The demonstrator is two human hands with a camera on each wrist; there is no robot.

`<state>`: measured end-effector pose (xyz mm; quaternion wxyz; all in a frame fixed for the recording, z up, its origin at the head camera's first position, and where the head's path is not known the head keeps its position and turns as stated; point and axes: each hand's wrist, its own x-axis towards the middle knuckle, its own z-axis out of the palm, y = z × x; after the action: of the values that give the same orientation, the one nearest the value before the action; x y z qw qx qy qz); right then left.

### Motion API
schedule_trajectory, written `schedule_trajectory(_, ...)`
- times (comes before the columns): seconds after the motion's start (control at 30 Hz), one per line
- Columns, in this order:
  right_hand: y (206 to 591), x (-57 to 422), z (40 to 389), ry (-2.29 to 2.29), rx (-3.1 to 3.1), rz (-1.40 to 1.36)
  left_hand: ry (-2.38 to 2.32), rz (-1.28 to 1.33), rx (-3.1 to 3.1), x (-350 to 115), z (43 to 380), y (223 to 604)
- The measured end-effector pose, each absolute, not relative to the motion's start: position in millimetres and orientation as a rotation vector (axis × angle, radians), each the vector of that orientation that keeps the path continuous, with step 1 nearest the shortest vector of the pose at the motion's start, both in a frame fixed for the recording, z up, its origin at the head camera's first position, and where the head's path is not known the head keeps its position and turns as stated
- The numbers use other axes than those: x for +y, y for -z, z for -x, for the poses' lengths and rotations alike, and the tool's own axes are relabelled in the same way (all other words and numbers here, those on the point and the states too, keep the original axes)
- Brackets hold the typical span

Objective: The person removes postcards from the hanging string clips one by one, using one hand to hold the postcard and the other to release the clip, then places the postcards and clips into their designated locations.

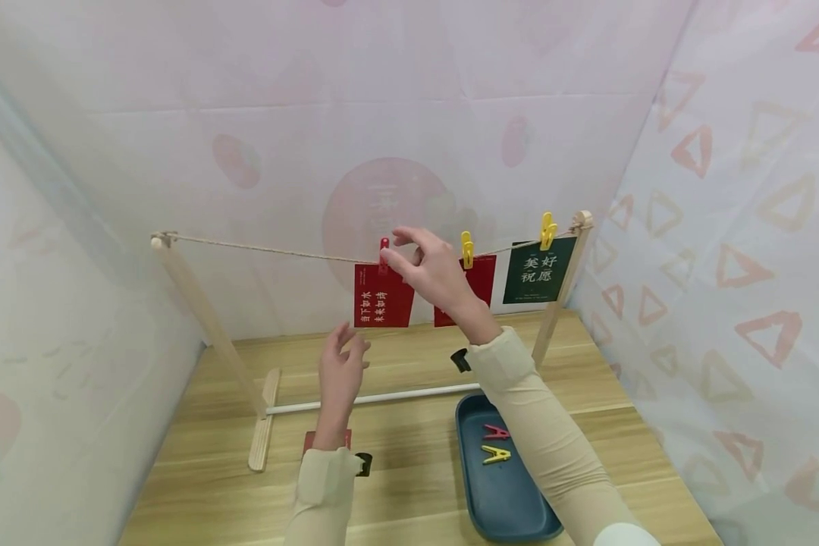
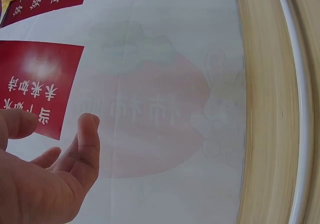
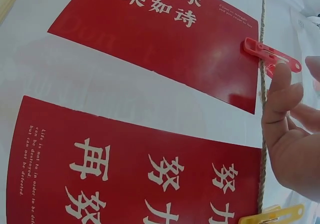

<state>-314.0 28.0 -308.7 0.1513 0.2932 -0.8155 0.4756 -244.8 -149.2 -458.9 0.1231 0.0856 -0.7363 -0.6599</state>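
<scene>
A red card (image 1: 377,299) with white characters hangs from the twine by a red clothespin (image 3: 270,54). My right hand (image 1: 437,277) is right at that clothespin, thumb and fingers spread apart around its handle end. Lower down, my left hand (image 1: 340,368) holds nothing, its fingers loosely bent. In the left wrist view, the left hand's fingers (image 2: 87,139) overlap the lower edge of the card. A second red card (image 3: 135,169) hangs to the right from a yellow clothespin (image 1: 467,250), partly hidden by my right hand in the head view.
A green card (image 1: 535,277) hangs from another yellow clothespin (image 1: 547,231) near the right post. The twine (image 1: 266,248) runs between two wooden posts. A blue tray (image 1: 474,500) holds a pink and a yellow clothespin. Another red card (image 1: 309,440) lies under my left wrist.
</scene>
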Motion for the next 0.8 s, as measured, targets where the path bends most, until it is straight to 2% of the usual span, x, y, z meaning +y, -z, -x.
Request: schedule_trajectory(0.8,303.0,22.6,317.7,-1.448,-2.383,-0.878,1.881,-0.274,-2.032,-145.7,246.2,461.3)
